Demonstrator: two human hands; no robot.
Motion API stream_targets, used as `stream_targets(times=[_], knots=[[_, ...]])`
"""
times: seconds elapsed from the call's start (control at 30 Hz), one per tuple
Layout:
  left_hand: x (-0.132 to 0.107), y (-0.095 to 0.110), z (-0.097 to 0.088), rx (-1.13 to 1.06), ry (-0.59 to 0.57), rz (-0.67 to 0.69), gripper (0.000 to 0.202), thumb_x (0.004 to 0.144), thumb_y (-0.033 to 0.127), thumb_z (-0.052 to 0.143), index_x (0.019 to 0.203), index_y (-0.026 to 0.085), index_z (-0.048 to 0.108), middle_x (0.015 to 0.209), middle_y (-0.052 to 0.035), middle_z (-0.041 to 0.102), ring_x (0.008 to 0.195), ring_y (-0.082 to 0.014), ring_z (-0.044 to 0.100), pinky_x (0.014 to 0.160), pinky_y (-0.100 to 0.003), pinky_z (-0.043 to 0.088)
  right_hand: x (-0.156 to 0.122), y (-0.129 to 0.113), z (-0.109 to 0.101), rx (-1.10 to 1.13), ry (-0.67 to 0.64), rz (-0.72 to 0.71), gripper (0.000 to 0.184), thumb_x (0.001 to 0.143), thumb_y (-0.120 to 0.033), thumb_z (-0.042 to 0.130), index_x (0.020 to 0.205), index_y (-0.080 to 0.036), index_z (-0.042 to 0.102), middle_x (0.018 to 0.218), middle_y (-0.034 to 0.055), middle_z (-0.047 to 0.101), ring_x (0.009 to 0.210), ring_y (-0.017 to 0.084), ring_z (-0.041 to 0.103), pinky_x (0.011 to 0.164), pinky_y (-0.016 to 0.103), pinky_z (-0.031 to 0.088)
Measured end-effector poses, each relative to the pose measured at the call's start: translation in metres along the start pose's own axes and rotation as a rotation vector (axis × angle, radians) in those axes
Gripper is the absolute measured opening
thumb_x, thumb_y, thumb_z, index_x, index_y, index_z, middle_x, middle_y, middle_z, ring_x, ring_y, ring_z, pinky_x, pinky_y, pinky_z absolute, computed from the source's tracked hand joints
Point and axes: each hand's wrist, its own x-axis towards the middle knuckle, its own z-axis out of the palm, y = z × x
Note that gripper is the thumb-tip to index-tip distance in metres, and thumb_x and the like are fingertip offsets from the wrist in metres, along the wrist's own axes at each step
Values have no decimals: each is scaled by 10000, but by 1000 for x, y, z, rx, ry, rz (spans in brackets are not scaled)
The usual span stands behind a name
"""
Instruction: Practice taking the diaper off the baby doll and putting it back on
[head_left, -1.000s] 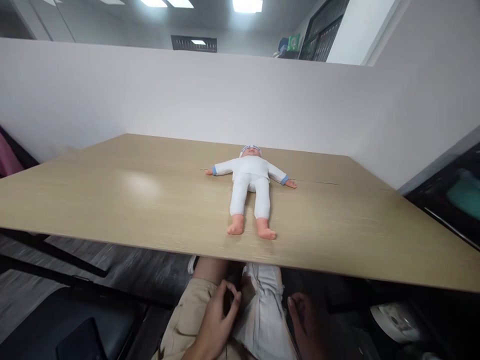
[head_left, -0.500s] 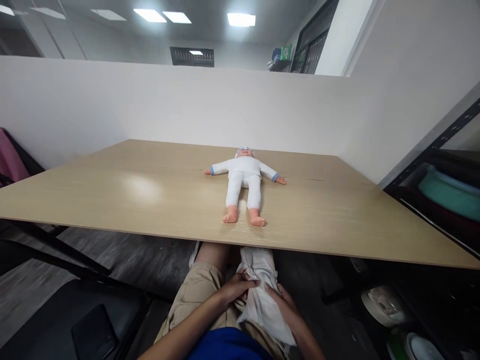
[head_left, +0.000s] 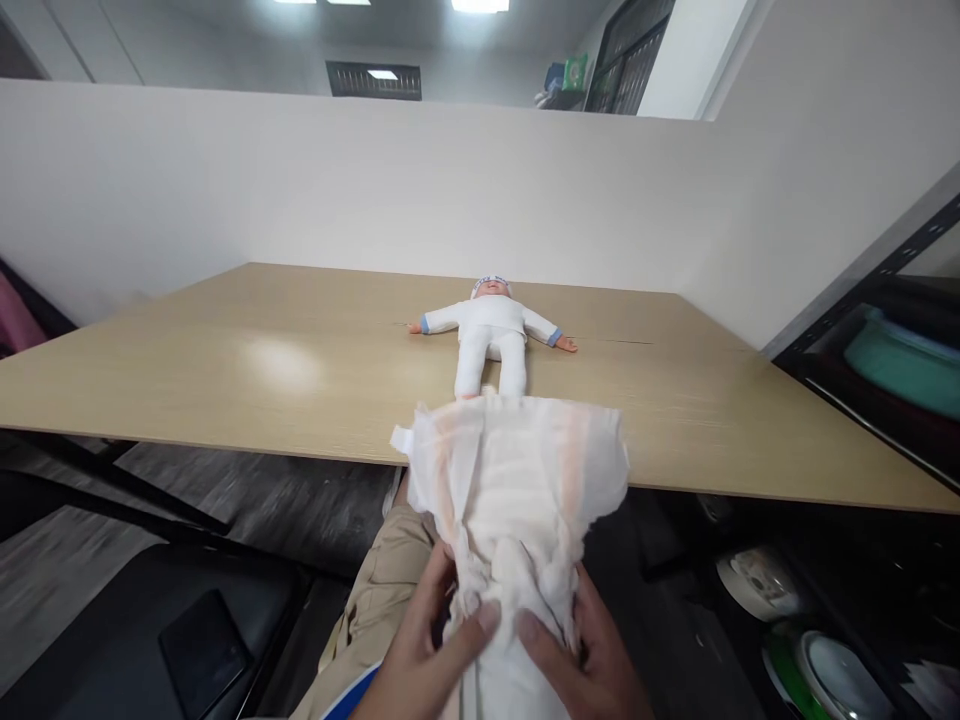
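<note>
A baby doll (head_left: pixel 491 328) in a white suit with blue cuffs lies on its back on the wooden table (head_left: pixel 300 370), arms spread, feet toward me. Both my hands hold up a white diaper (head_left: pixel 517 480) in front of me, its spread upper edge hiding the doll's feet. My left hand (head_left: pixel 424 650) grips the diaper's lower part from the left, thumb on the front. My right hand (head_left: pixel 581 655) grips it from the right in the same way.
A white partition wall (head_left: pixel 375 190) stands behind the table. A dark shelf (head_left: pixel 885 330) with a green bowl is at the right; more bowls sit on the floor at lower right. A dark chair with a phone (head_left: pixel 202 650) is at lower left.
The diaper lay on my lap under both hands; now it is lifted and spread open in front of the table edge, covering the doll's feet.
</note>
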Motion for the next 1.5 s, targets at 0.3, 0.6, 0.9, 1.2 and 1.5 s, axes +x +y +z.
stream_targets(times=[0.3,0.6,0.9,1.2,1.5], knots=[[57,-11,-25,-116,38,-72,665,854,638,909,1384,280,725,1527,-107,735,1429,-370,682,1246,-488,529,62,0,42,90,-129,-41,640,980,-629,811,1526,-322,678,1518,105,761,1406,348,715,1194,493,583],[59,-18,-14,-236,51,-122,643,800,641,957,1215,228,690,1362,-124,792,1316,-360,724,1126,-447,572,66,10,10,-515,313,-394,463,984,-626,756,1223,-234,700,1111,109,792,901,276,747,765,411,644],[58,-6,-18,-137,-45,-123,670,847,669,910,1256,255,578,1352,-118,759,1252,-338,722,1118,-486,554,122,-61,34,-909,-41,-812,497,1124,-413,624,1598,-267,604,1671,129,613,1603,351,509,1303,603,481],[64,53,-69,716,-312,28,385,1093,601,646,1333,303,681,1390,-62,731,1296,-284,674,1160,-430,500,172,-31,43,-1080,-138,-759,601,1139,-396,576,1712,-222,522,1788,146,491,1679,343,431,1374,608,397],[226,144,-83,1557,-153,899,527,1018,96,580,1533,206,572,1588,-184,618,1434,-371,581,1174,-547,505,172,-28,42,-1080,-139,-761,602,1153,-397,558,1725,-216,505,1803,141,468,1693,337,408,1378,621,390]])
